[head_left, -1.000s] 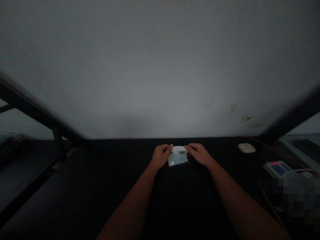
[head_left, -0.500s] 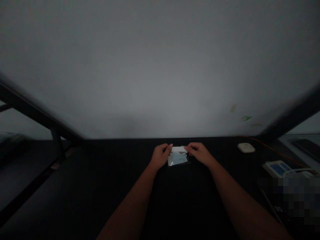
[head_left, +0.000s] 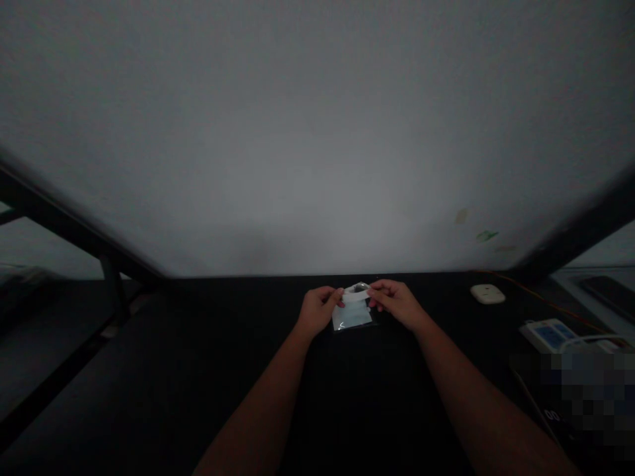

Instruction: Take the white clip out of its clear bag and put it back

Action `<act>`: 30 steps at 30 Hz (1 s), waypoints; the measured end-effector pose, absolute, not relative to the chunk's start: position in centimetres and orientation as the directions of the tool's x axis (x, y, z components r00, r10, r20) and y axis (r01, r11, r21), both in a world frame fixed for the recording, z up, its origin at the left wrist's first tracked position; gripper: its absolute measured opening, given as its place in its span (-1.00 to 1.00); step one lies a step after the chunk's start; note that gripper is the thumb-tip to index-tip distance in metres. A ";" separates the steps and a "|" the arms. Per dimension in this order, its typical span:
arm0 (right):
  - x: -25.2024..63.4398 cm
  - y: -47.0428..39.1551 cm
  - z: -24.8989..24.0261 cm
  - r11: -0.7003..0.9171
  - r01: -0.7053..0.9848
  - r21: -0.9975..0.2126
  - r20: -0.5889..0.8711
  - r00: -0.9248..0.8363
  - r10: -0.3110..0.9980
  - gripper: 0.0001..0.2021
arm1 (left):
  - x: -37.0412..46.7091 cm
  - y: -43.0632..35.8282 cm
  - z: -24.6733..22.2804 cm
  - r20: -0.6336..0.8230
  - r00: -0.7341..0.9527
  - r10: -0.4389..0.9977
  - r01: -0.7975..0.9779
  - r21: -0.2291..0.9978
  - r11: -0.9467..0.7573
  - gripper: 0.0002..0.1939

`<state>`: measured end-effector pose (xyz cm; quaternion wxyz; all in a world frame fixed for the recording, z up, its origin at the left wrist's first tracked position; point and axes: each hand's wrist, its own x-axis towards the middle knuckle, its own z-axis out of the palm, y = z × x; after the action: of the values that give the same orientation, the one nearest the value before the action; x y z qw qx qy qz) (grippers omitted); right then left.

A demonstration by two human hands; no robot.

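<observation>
Left hand: fingers curled, thumb and fingertips pinching the left top corner of the bag.
Right hand: likewise closed in a pinch, on the right top corner of the bag's mouth.
Bag, place: held between the two hands at the far middle of the desk, close to the wall; whether its lower edge rests on the desk I cannot tell.
Bag, handling: judged very light, thin and limp; the film looks slippery and would crumple or tear under a hard pull. It is best held at the stiffer top rim, one corner to each hand, as now.
Bag, look: small, clear plastic, glossy, pale bluish-white against the dark desk; the top rim bows upward into a whitish band and the mouth seems slightly parted. Something dark shows at the mouth, too small to tell.
Desk: black, dim.
Far right: a small white oval device.
Right, nearer: a white power strip with blue switches, and an orange cable running beside it.
</observation>
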<state>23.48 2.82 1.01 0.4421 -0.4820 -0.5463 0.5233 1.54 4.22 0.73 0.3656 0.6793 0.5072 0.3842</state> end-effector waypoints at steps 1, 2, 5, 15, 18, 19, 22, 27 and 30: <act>23.5 2.9 0.9 -0.021 0.030 -0.999 -0.025 -0.144 0.989 -0.65 | 1.6 4.3 0.7 0.155 0.191 0.969 0.359 0.908 -0.216 -0.58; 23.5 2.9 0.8 -0.023 0.002 -1.000 -0.023 -0.141 0.990 -0.64 | 1.6 4.3 0.6 0.158 0.192 0.969 0.305 0.929 -0.212 -0.62; 23.6 2.9 0.7 -0.003 -0.039 -0.999 0.002 -0.127 0.992 -0.67 | 1.6 4.5 0.2 0.171 0.177 0.969 0.197 0.959 -0.205 -0.68; 23.7 3.2 0.2 0.014 -0.034 -0.999 0.017 -0.096 0.995 -0.70 | 1.2 4.6 0.1 0.187 0.195 0.963 0.230 0.945 -0.231 -0.69; 23.7 3.2 0.1 0.001 -0.042 -0.999 0.004 -0.091 0.996 -0.70 | 1.3 4.5 0.2 0.191 0.206 0.960 0.245 0.939 -0.240 -0.70; 23.7 3.3 0.1 -0.003 -0.048 -0.999 0.002 -0.087 0.996 -0.71 | 1.3 4.5 0.3 0.197 0.209 0.958 0.262 0.932 -0.249 -0.71; 23.8 3.3 0.1 -0.005 -0.058 -0.998 -0.001 -0.078 0.997 -0.72 | 1.4 4.4 0.4 0.209 0.220 0.953 0.331 0.903 -0.275 -0.75; 23.9 3.4 -0.1 -0.004 -0.061 -0.998 -0.002 -0.040 0.999 -0.69 | 1.3 4.0 0.2 0.269 0.224 0.937 0.427 0.837 -0.342 -0.65; 23.9 3.5 -0.2 -0.013 -0.143 -0.990 -0.016 0.020 1.000 -0.69 | 1.2 3.8 0.2 0.293 0.342 0.893 0.506 0.743 -0.438 -0.29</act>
<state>23.90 3.51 -0.18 0.5362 -0.4717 -0.4538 0.5329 1.19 3.76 0.24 0.2750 0.7716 0.4534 0.3515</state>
